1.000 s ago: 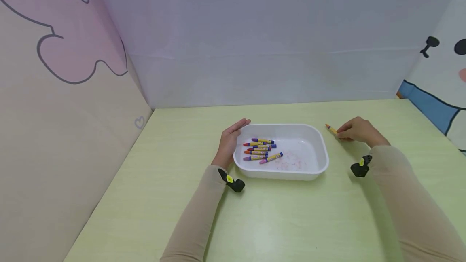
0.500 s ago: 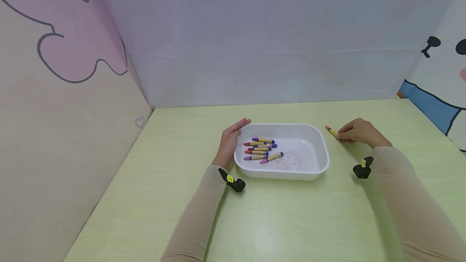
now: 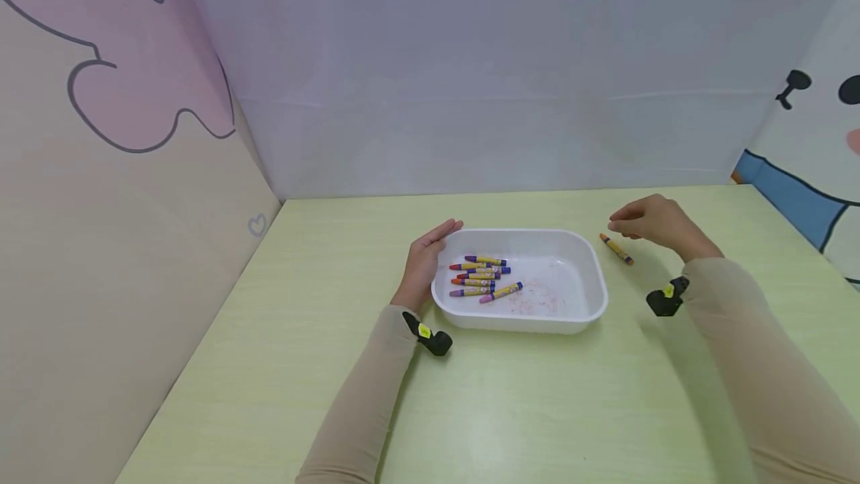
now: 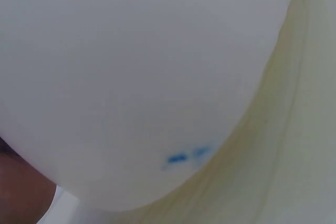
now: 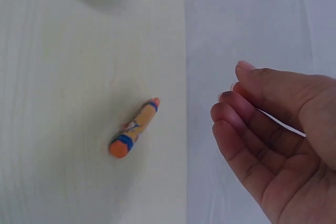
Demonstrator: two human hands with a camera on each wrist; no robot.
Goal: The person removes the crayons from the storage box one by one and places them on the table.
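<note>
My left hand [image 3: 421, 264] lies along the left end of a white plastic tray [image 3: 537, 323], its fingers fairly straight at the far left corner. In the left wrist view the tray wall [image 4: 142, 77] fills most of the picture. Inside the tray lie several crayons [image 3: 480, 283] with yellow wrappers and purple, red, orange and pink tips. My right hand [image 3: 655, 224] hovers just beyond an orange crayon [image 3: 616, 249] on the table, with nothing in its loosely bent fingers. In the right wrist view that crayon [image 5: 135, 128] lies apart from the fingertips.
A pale yellow-green table [image 3: 484, 409] bears the tray. A light grey cloth backdrop [image 3: 484, 95] rises behind it, with printed panels to the left and right. Pinkish marks show on the tray's floor.
My right hand has let go of the orange crayon and moved up and slightly away, leaving it on the table. My left hand and the tray have stayed put.
</note>
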